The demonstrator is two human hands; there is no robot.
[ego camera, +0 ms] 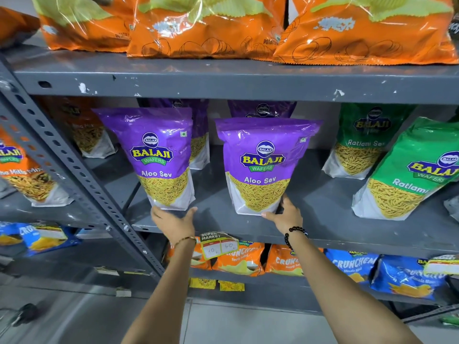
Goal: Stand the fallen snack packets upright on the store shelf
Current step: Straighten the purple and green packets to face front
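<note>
Two purple Aloo Sev packets stand upright at the front of the grey middle shelf (323, 219). The left packet (159, 155) has my left hand (173, 220) under its bottom edge, fingers spread and touching the base. The right packet (265, 165) has my right hand (285, 214) at its lower right corner, thumb against the side and fingers partly hidden behind the bag. Two more purple packets (263, 109) stand behind them, mostly hidden.
Green Ratlami Sev packets (419, 175) lean on the right of the same shelf; orange mix packets (29, 170) sit to the left past the slotted upright post (74, 170). Orange chip bags (206, 28) fill the shelf above; orange and blue packets (360, 266) fill the one below.
</note>
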